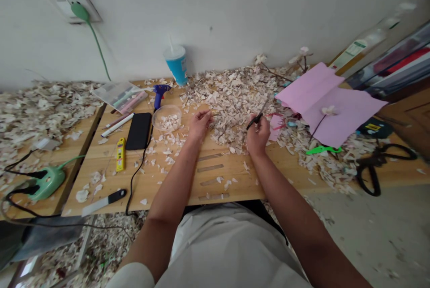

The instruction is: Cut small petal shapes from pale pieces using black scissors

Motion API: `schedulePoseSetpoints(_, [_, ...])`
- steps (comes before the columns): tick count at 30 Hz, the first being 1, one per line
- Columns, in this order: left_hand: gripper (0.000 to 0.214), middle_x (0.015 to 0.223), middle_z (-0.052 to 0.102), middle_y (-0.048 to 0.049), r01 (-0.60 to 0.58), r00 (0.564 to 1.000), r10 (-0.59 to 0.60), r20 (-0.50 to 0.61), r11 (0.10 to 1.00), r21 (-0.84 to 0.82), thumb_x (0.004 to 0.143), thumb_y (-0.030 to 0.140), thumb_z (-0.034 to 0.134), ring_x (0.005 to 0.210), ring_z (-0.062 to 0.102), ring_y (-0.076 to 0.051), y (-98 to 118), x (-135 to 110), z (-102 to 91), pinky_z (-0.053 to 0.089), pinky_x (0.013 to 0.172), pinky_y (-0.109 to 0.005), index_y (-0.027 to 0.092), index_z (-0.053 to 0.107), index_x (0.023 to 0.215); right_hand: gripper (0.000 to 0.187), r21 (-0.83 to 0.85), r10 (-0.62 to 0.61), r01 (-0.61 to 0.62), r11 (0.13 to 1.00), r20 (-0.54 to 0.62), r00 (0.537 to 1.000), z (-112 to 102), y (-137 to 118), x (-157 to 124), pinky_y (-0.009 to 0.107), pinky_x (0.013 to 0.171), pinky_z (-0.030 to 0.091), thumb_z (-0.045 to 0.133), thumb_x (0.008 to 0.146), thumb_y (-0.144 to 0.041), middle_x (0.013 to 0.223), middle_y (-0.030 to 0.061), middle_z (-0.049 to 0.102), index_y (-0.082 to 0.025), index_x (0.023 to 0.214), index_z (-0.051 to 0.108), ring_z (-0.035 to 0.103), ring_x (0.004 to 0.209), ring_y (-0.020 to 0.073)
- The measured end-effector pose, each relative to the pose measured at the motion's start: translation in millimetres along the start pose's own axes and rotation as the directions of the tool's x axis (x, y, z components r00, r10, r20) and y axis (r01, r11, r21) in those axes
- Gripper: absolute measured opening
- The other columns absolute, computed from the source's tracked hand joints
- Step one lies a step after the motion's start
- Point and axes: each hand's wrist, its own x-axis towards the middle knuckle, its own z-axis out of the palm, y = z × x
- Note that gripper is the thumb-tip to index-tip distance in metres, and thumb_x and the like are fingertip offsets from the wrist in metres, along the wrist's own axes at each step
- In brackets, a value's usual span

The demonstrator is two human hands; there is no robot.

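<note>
Your right hand (258,135) is closed around black scissors (255,118), whose long axis slants up-right, tips toward the wall. Your left hand (199,123) rests half-curled on the shell pieces (231,95); whether it grips any, I cannot tell. The clear bowl (167,118) holds more pieces.

Both forearms extend forward from the lower edge of the view, bare to above the elbow, converging slightly toward the centre. The left hand (199,125) lies palm down, fingers curled loosely inward, fingertips at the far end, wrist straight. The right hand (258,135) is raised a little, closed into a fist with the knuckles facing the camera and the thumb side turned up and left. The two hands sit near each other, not touching.
</note>
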Motion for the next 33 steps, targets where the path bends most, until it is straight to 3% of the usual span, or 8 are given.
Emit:
schedulePoseSetpoints(6, [0.017, 0.086, 0.068, -0.0041, -0.233, 0.949, 0.303, -0.090, 0.864, 0.447, 0.083, 0.026, 0.059, 0.079, 0.063, -0.014, 10, 8, -20.5, 0.051, 0.086, -0.033, 0.017, 0.066, 0.095, 0.035, 0.185, 0.003, 0.034, 0.982, -0.198, 0.980, -24, -30, -5, 0.040, 0.084, 0.045, 0.047, 0.090, -0.049, 0.092, 0.0086, 0.059, -0.018, 0.102, 0.060, 0.053, 0.087, 0.0218])
schedulePoseSetpoints(10, [0.022, 0.107, 0.070, -0.0118, -0.404, 0.913, 0.275, 0.301, 0.520, 0.752, 0.081, 0.019, 0.060, 0.107, 0.061, -0.024, 14, -25, 7.6, 0.042, 0.102, -0.044, 0.016, 0.068, 0.101, 0.025, 0.460, 0.162, 0.022, 0.888, -0.357, 0.920, -58, -50, -29, 0.034, 0.072, 0.047, 0.048, 0.090, -0.045, 0.084, 0.0022, 0.053, -0.022, 0.099, 0.054, 0.055, 0.075, 0.0164])
schedulePoseSetpoints(12, [0.028, 0.115, 0.069, -0.0101, -0.615, 0.744, 0.085, 0.663, 0.476, 0.629, 0.085, 0.022, 0.058, 0.110, 0.062, -0.024, 17, -55, 35.5, 0.043, 0.102, -0.041, 0.021, 0.067, 0.111, 0.021, 0.473, 0.178, 0.021, 0.881, -0.373, 0.910, -78, -49, -49, 0.033, 0.070, 0.047, 0.053, 0.088, -0.043, 0.080, 0.0013, 0.051, -0.023, 0.092, 0.055, 0.055, 0.072, 0.0162])
schedulePoseSetpoints(15, [0.039, 0.131, 0.064, -0.0056, -0.754, 0.279, -0.124, 0.952, 0.586, 0.297, 0.090, 0.035, 0.057, 0.123, 0.057, -0.020, 23, -91, 68.5, 0.039, 0.109, -0.036, 0.031, 0.058, 0.129, 0.016, 0.378, 0.171, -0.028, 0.925, -0.350, 0.921, -107, -31, -77, 0.040, 0.068, 0.046, 0.055, 0.086, -0.044, 0.078, 0.0025, 0.051, -0.028, 0.091, 0.058, 0.054, 0.070, 0.0205])
schedulePoseSetpoints(17, [0.042, 0.142, 0.055, -0.0070, -0.777, 0.380, -0.105, 0.919, 0.502, 0.379, 0.094, 0.039, 0.050, 0.136, 0.046, -0.021, 25, -96, 75.0, 0.032, 0.115, -0.039, 0.031, 0.053, 0.135, 0.013, 0.316, 0.176, -0.080, 0.945, -0.288, 0.941, -120, -12, -90, 0.045, 0.071, 0.046, 0.057, 0.085, -0.043, 0.083, 0.0047, 0.053, -0.034, 0.093, 0.061, 0.055, 0.074, 0.0240])
schedulePoseSetpoints(20, [0.054, 0.157, 0.033, -0.0140, -0.657, 0.732, -0.032, 0.680, 0.228, 0.718, 0.094, 0.041, 0.049, 0.149, 0.020, -0.032, 17, -81, 64.2, 0.021, 0.119, -0.054, 0.023, 0.043, 0.145, 0.021, 0.217, 0.160, -0.125, 0.968, -0.151, 0.976, -128, 17, -94, 0.048, 0.076, 0.049, 0.059, 0.084, -0.042, 0.091, 0.0062, 0.059, -0.035, 0.103, 0.063, 0.058, 0.082, 0.0263])
schedulePoseSetpoints(22, [0.061, 0.161, 0.023, -0.0156, -0.565, 0.819, -0.046, 0.571, 0.098, 0.819, 0.092, 0.043, 0.051, 0.151, 0.010, -0.036, 7, -68, 51.2, 0.017, 0.118, -0.061, 0.020, 0.039, 0.148, 0.023, 0.055, 0.109, -0.108, 0.993, -0.012, 0.994, -128, 30, -87, 0.053, 0.085, 0.048, 0.059, 0.084, -0.042, 0.096, 0.0073, 0.063, -0.031, 0.103, 0.065, 0.059, 0.092, 0.0286])
schedulePoseSetpoints(33, [0.040, 0.147, 0.050, -0.0049, -0.744, 0.660, -0.059, 0.749, 0.084, 0.662, 0.100, 0.028, 0.033, 0.144, 0.035, -0.020, -11, -77, 45.5, 0.007, 0.123, -0.056, 0.027, 0.053, 0.135, 0.027, 0.305, 0.208, -0.170, 0.937, -0.096, 0.973, -141, -19, -77, 0.050, 0.103, 0.044, 0.057, 0.089, -0.038, 0.115, 0.0071, 0.068, -0.028, 0.113, 0.065, 0.062, 0.115, 0.0263])
